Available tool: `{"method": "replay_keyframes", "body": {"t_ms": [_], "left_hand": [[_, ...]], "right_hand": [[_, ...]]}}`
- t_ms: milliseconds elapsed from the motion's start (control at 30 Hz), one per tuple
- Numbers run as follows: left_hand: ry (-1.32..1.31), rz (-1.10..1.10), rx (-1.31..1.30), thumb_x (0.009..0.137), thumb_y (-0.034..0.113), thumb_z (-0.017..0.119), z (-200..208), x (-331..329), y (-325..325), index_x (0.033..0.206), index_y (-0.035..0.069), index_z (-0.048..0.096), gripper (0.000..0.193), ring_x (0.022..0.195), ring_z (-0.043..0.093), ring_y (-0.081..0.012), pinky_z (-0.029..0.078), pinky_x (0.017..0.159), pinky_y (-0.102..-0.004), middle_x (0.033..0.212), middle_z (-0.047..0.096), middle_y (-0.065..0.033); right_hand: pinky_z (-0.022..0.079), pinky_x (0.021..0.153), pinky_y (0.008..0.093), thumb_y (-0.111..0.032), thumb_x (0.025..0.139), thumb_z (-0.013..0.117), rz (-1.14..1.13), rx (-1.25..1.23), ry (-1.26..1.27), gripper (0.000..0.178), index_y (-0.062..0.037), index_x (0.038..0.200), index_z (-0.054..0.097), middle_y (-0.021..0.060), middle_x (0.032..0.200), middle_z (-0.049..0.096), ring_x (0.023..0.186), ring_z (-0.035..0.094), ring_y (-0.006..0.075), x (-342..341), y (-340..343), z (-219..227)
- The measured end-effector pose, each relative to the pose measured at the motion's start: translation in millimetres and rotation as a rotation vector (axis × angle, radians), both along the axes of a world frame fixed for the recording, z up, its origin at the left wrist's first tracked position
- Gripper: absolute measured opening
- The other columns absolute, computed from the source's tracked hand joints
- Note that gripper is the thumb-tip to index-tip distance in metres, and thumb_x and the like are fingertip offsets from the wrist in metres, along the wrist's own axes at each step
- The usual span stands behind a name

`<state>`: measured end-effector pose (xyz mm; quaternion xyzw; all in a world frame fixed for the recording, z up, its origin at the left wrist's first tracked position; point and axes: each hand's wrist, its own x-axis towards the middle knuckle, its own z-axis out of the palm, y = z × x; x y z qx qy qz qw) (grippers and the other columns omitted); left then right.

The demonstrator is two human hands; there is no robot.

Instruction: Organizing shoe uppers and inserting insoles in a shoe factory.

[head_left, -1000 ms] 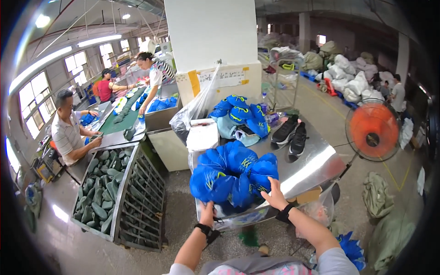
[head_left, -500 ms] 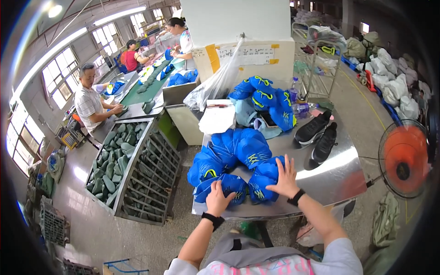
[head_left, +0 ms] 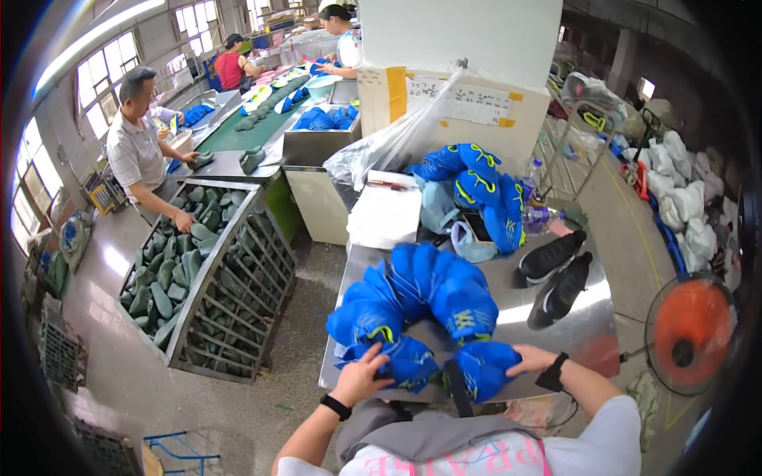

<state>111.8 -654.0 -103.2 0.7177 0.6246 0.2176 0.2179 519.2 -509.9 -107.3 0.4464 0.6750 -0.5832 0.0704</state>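
On my feed the left hand (head_left: 361,377) rests spread on 1 end of the blue uppers (head_left: 409,278) and the right hand (head_left: 536,362) touches the other; I cannot tell if either grips; the uppers arch away between them on the table (head_left: 591,337), with 2 black shoes (head_left: 553,256) beyond the right hand

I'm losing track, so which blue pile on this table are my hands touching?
The horseshoe-shaped pile nearest you; the bunched pile lies farther back, untouched.
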Motion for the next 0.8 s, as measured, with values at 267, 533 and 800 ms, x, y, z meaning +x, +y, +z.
{"method": "replay_keyframes", "body": {"t_ms": [267,533,800], "left_hand": [[-0.099,-0.284,0.000,0.068,0.029,0.070,22.2,-27.5,39.9,0.101,0.011,0.056,0.040,0.080,0.061,-0.0309,0.050,0.069,-0.0373,0.126,0.046,-0.0071],[0.478,-0.447,0.082,0.078,0.023,0.057,28.2,54.4,183.2,0.109,0.002,0.054,0.037,0.069,0.064,-0.0246,0.051,0.059,-0.0371,0.114,0.053,-0.0184],[0.590,-0.477,0.081,0.081,0.015,0.047,11.3,25.9,186.4,0.098,0.000,0.056,0.024,0.064,0.064,-0.0228,0.049,0.049,-0.0342,0.090,0.059,-0.0144]], "right_hand": [[0.045,0.061,0.0375,-0.031,0.073,0.061,0.322,0.722,-0.219,0.025,-0.0081,0.080,0.054,0.0095,0.074,0.059,0.073,0.058,0.0273,-94.4,79.6,104.6],[0.039,0.089,0.0470,-0.017,0.076,0.051,0.750,1.157,-0.407,0.054,-0.0172,0.129,0.040,0.0024,0.137,0.035,0.126,0.030,0.0282,-261.4,175.2,13.7],[0.038,0.080,0.0409,-0.036,0.077,0.054,0.836,1.307,-0.380,0.026,-0.0154,0.086,0.067,0.0029,0.094,0.059,0.094,0.050,0.0226,-204.2,174.5,85.7]]}}
